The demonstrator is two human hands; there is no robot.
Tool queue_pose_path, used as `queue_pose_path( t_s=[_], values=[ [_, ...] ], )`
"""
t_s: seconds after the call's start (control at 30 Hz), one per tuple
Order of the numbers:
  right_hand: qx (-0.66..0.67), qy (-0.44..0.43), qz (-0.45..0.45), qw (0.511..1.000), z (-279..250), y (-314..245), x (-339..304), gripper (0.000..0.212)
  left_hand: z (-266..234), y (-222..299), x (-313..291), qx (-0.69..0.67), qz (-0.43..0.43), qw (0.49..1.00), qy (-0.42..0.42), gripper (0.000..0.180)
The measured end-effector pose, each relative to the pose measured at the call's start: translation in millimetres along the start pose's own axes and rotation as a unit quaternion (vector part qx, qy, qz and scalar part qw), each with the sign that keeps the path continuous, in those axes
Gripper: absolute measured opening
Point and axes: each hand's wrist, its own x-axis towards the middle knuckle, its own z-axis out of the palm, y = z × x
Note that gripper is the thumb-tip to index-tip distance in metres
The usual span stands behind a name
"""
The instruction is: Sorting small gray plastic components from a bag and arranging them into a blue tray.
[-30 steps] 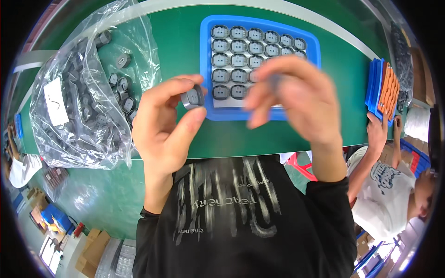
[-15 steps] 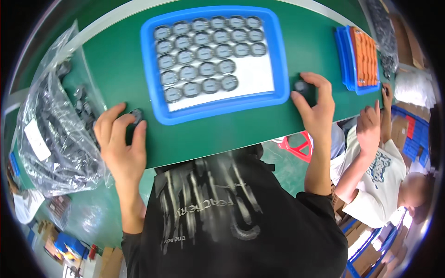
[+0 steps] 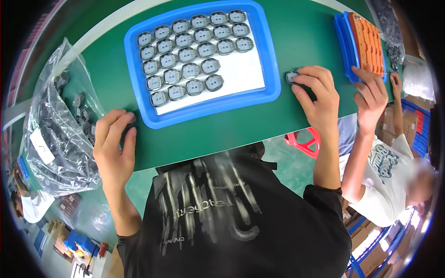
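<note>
My left hand (image 3: 113, 141) is closed at the left, thumb and fingers around a small dark grey plastic part (image 3: 132, 121) that is mostly hidden. To the right of the blue tray, my right hand (image 3: 321, 99) has its fingertips closed on another small rounded grey part (image 3: 292, 77), whose face shows past the fingers. Between the hands, the blue tray (image 3: 207, 114) holds a white sheet (image 3: 241, 74). Several similar rounded grey parts (image 3: 194, 86) lie on the sheet in rows, with bare sheet at its lower right.
A clear plastic bag (image 3: 60, 171) of dark parts lies at the left on the green table (image 3: 199, 139). At the right, stacked blue trays (image 3: 345, 46) carry orange pieces (image 3: 368, 44). A co-worker's hand (image 3: 371, 95) reaches beside them. Below stands a red stool (image 3: 306, 143).
The view has shifted, so the tray sits further left. The part at my right hand has turned and now shows its grey face. The co-worker's hand has come up to the orange pieces.
</note>
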Motion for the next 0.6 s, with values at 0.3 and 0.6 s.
queue_pose_path(
  t_s=[0.3, 0.6],
  values=[
    [-0.014, -0.007, 0.015, 1.000, -2, -1, 3, 0.023, 8, -12, -6, 0.009, 0.062, 0.992, 0.108, 0.020],
    [0.056, -0.001, -0.127, 0.990, 3, -34, 62, 0.018, 62, 91, 90, -0.120, 0.270, 0.946, 0.136, 0.015]
  ],
)
